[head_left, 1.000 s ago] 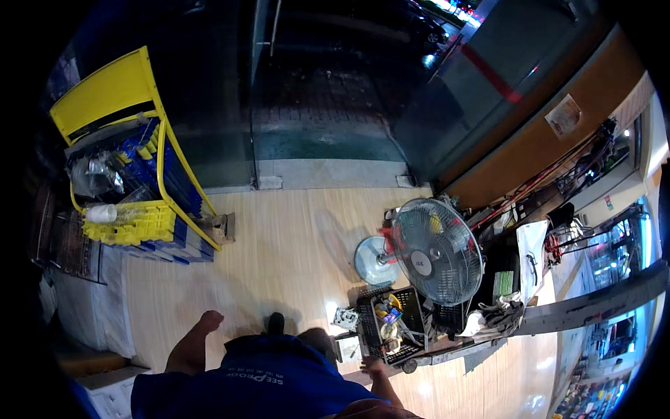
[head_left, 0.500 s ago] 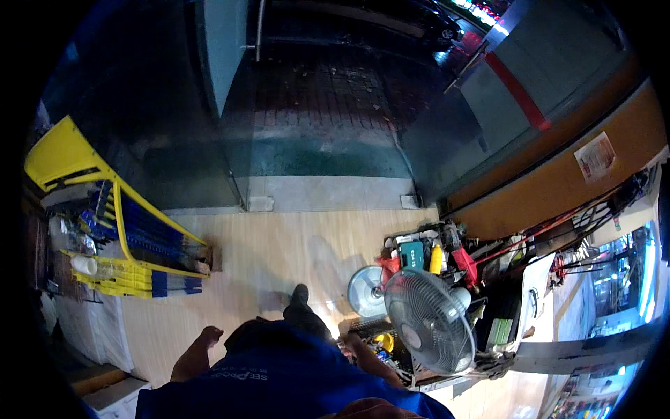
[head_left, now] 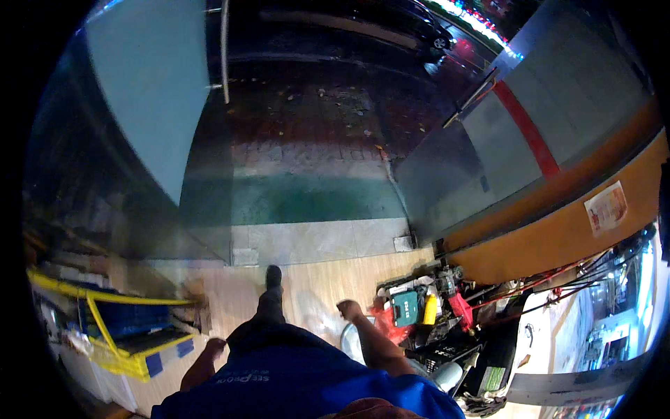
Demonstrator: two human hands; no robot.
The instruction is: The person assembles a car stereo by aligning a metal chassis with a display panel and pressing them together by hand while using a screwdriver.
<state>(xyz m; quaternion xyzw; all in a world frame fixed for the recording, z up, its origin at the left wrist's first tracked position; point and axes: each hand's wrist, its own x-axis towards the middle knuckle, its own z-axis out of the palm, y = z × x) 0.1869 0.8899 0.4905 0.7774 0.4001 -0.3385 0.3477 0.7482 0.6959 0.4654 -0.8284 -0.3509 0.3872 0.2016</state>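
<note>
Swinging beside my body, my left hand [head_left: 216, 346] has its fingers curled in, and I see nothing in it. The nearest thing to it is a yellow-and-blue folding frame [head_left: 115, 363] at the left. My right hand [head_left: 349, 309] is out in front, loosely fisted with nothing visible inside. It is close to a round grey fan base [head_left: 352, 342] and a red plastic bag [head_left: 389, 322] on the floor, and I see no grip on either. One dark shoe [head_left: 273, 278] is stretched forward on the light wood floor.
A green tool case [head_left: 404, 308], a yellow bottle [head_left: 430, 309] and a black crate [head_left: 447, 349] crowd the right side. Ahead, the glass doors [head_left: 150, 91] stand apart around a pale threshold [head_left: 317, 241]. Dark paving and a car [head_left: 429, 35] lie outside.
I have walked forward toward the doorway. My right hand has swung forward. The fan and the yellow frame have slid down toward the lower edge.
</note>
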